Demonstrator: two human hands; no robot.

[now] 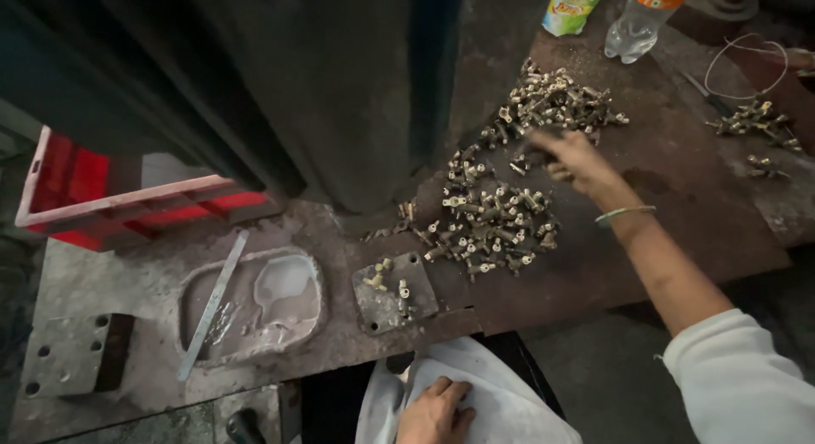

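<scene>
My right hand (pixel 570 160) reaches out over a spread of small brass fittings (pixel 492 219) on a rusty metal bench (pixel 645 240). Its fingers curl down among the pieces at the gap between the near heap and a far heap of brass fittings (pixel 556 100); whether it grips one is hidden by blur. A thin bangle sits on that wrist, and the sleeve is white. My left hand (pixel 435 410) rests flat on a white cloth (pixel 501 393) at the bench's near edge, holding nothing.
A small square steel plate (pixel 416 312) carries a few fittings. A shallow recess with whitish liquid (pixel 284 287) and a metal strip (pixel 212 304) lie left. A red crate (pixel 127 202), a plastic bottle (pixel 637 24), a green packet (pixel 570 7) and more fittings (pixel 755 121) surround.
</scene>
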